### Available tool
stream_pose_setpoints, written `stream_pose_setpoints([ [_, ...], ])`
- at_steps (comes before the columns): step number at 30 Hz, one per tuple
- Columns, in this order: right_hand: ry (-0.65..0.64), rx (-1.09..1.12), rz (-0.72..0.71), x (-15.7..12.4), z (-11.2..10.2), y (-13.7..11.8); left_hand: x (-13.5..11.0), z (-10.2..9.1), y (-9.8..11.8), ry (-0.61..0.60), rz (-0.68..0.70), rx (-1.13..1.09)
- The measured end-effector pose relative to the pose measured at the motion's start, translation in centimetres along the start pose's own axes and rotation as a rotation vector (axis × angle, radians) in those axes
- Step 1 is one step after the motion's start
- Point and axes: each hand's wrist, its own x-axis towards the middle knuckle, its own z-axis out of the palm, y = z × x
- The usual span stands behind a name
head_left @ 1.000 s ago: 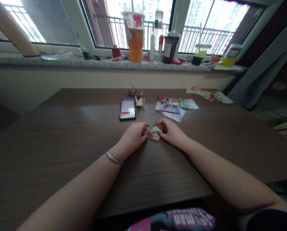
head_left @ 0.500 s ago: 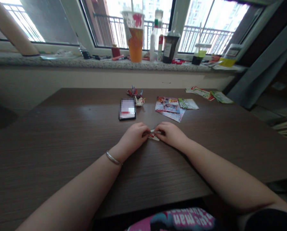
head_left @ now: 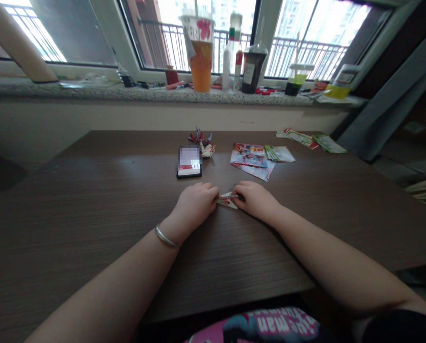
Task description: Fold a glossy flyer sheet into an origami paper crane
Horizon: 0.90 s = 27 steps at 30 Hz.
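Observation:
Between my hands, low over the table, is a small folded piece of paper (head_left: 227, 200), pale with red print. My left hand (head_left: 200, 200) is closed, its fingertips pinching the paper's left end. At the right end, my right hand (head_left: 253, 197) grips the paper between thumb and fingers. Parts of both ends are hidden behind the fingers. Just beyond my left hand lies a phone (head_left: 189, 163) with a lit, blurred screen. Next to it are a pale folded-paper figure (head_left: 207, 151) and a darker, red-and-purple one (head_left: 199, 136).
Printed leaflets (head_left: 249, 156) and green-white papers (head_left: 280, 154) lie beyond my right hand. More paper strips (head_left: 300, 138) are at the table's back right. On the windowsill (head_left: 102, 93) stand a tall orange drink cup (head_left: 201, 62), a dark cup (head_left: 253, 71) and several bottles.
My left hand has shifted slightly left along the paper, so more of the printed paper shows between the hands. The right hand has hardly moved.

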Motion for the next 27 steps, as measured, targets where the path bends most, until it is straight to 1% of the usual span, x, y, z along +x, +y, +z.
stream_pose_setpoints([
  [5, -0.027, 0.006, 0.026, 0.0, -0.2, 0.2, -0.2, -0.1, 0.0, -0.011, -0.045, 0.081],
  [12, -0.012, 0.023, 0.023, -0.2, -0.3, 0.3, -0.2, 0.1, 0.0, 0.011, -0.073, 0.057],
  [14, -0.001, 0.031, 0.014, -0.1, -0.2, 0.3, -0.2, 0.0, 0.2, 0.046, -0.061, 0.017],
  [17, 0.010, 0.063, -0.014, 0.0, 0.2, 0.3, -0.1, 0.0, 0.4, 0.110, -0.006, -0.067],
  [20, 0.023, 0.080, -0.035, 0.1, 0.5, 0.2, 0.1, 0.2, 0.3, 0.081, 0.041, -0.089],
  [23, 0.004, 0.075, -0.034, 0.1, 0.4, 0.1, 0.2, 0.5, 0.1, 0.036, 0.026, -0.086],
  [27, -0.069, -0.034, 0.047, -0.1, -0.5, -0.1, 0.1, 0.4, 0.1, 0.000, -0.011, -0.081],
])
